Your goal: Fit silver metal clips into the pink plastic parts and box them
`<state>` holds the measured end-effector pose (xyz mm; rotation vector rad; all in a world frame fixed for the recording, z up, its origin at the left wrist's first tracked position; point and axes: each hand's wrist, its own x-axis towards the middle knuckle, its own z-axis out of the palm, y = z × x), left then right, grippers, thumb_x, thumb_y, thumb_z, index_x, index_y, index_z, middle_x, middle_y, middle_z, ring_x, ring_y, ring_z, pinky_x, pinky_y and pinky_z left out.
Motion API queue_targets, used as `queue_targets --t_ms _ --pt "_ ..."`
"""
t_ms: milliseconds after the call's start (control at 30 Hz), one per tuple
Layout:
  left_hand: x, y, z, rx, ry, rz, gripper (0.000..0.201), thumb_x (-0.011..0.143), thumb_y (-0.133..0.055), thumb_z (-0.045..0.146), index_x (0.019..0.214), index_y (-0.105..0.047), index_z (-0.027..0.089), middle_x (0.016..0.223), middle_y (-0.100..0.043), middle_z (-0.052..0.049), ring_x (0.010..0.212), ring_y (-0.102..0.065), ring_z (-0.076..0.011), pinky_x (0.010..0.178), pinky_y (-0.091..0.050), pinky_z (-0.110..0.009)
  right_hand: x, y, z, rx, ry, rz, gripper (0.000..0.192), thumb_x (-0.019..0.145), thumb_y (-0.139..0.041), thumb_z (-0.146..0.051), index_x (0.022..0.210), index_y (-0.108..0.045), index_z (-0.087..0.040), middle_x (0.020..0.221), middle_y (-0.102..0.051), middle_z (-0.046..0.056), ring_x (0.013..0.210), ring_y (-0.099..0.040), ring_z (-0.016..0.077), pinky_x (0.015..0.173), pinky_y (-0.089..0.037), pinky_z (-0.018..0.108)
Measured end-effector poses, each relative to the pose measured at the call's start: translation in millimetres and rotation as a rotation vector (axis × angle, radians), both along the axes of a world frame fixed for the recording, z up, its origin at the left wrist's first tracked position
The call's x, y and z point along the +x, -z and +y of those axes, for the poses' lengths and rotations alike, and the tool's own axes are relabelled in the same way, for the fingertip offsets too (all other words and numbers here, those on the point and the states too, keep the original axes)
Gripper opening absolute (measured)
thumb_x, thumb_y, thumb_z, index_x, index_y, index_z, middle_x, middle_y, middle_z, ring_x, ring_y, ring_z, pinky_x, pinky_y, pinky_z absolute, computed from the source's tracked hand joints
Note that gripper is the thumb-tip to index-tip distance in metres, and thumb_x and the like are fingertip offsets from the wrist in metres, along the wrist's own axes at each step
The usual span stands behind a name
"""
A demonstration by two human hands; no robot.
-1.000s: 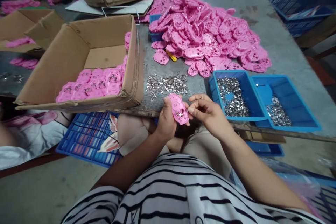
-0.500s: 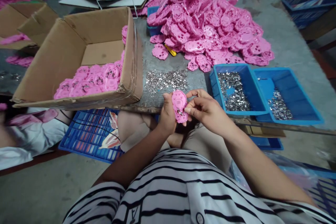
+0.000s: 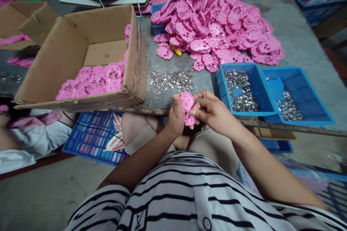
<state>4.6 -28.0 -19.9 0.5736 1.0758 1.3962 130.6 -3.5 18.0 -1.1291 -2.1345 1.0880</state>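
Observation:
A pink plastic toy shell [image 3: 187, 105] with small metal pieces [image 3: 188, 114] near its lower end is held over the table's front edge. My left hand [image 3: 175, 117] is closed around its left side, thumb along the edge. My right hand [image 3: 213, 110] is pinched at the lower right of the shell, by the metal pieces; whether its fingertips hold a small piece is hidden. Just beyond lie scattered small metal parts [image 3: 170, 81]. To the right, two blue bins [image 3: 267, 108] hold more metal parts.
A large heap of pink shells [image 3: 217, 25] covers the back of the table [image 3: 295, 43], with a yellow tool [image 3: 176, 50] at its front. At left stands an open cardboard box [image 3: 108, 104] containing pink shells with metal pieces. A person's clothed lap [image 3: 40, 133] shows at far left.
Both hands keep hold of the pink shell, which has tilted slightly and shifted a little to the right. The right fingertips remain by the metal pieces.

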Motion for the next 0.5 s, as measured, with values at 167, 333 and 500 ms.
queue_targets --t_ms 167,333,500 --pt "6.2 -14.5 3.3 -0.139 0.039 -0.114 0.068 0.076 -0.032 0.082 0.079 -0.054 0.017 0.068 -0.063 -0.003 0.061 -0.065 -0.0143 0.044 -0.045 -0.019 -3.5 12.4 -9.2 -0.028 0.184 0.093 0.012 0.080 -0.063 -0.029 0.080 -0.054 -0.020 0.101 -0.058 0.007 0.078 -0.055 0.0167 0.075 -0.046 0.034" --pt "3.6 -21.0 2.1 -0.104 0.188 -0.134 0.074 0.080 -0.023 0.080 0.093 -0.057 0.016 0.064 -0.064 -0.003 0.050 -0.063 -0.0130 0.038 -0.043 -0.018 11.9 0.8 -2.9 -0.024 0.370 0.224 0.016 0.079 -0.060 -0.036 0.081 -0.052 -0.022 0.091 -0.061 0.006 0.077 -0.057 0.0174 0.076 -0.046 0.034" --pt "-4.2 -18.2 0.8 -0.121 0.212 -0.123 0.074 0.079 -0.028 0.081 0.097 -0.056 0.015 0.067 -0.066 -0.005 0.048 -0.063 -0.0137 0.036 -0.040 -0.018 94.7 -16.7 35.0 0.289 0.974 -0.139 0.012 0.078 -0.055 -0.033 0.083 -0.054 -0.023 0.081 -0.055 0.007 0.079 -0.055 0.0226 0.081 -0.042 0.042"
